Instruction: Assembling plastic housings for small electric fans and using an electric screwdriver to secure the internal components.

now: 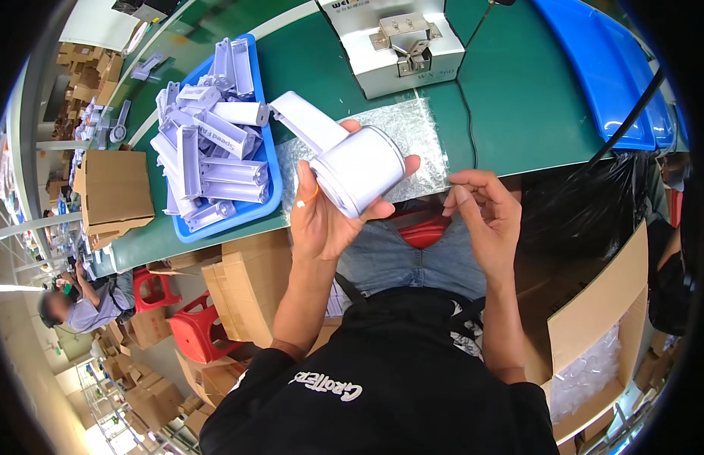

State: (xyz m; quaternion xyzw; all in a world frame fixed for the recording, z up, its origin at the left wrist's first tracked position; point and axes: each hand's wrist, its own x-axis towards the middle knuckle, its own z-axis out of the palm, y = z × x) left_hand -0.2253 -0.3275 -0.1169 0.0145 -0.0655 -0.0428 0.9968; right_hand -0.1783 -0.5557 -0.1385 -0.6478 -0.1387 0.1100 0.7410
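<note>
My left hand (321, 220) is wrapped round a pale lavender plastic handheld fan body (363, 171), lifted above the front edge of the bench. Its round drum rests against my palm and fingers, while the flat handle slants up to the far left. A thin orange wire shows beside my left thumb. To the right, apart from the fan body, my right hand (488, 216) is raised with thumb and forefinger drawn together in a pinch. Whatever lies between those fingertips, if anything, is too small to make out. Under the fan body, a clear bubble-wrap sheet (420, 136) covers part of the bench.
A blue tray (274, 171) heaped with lavender handle shells (215, 136) stands left on the green bench (511, 98). At the back is a white box-shaped device (359, 57) with a metal fixture. Blue trays (594, 68), a black bag (587, 205) and an open carton (594, 303) lie right.
</note>
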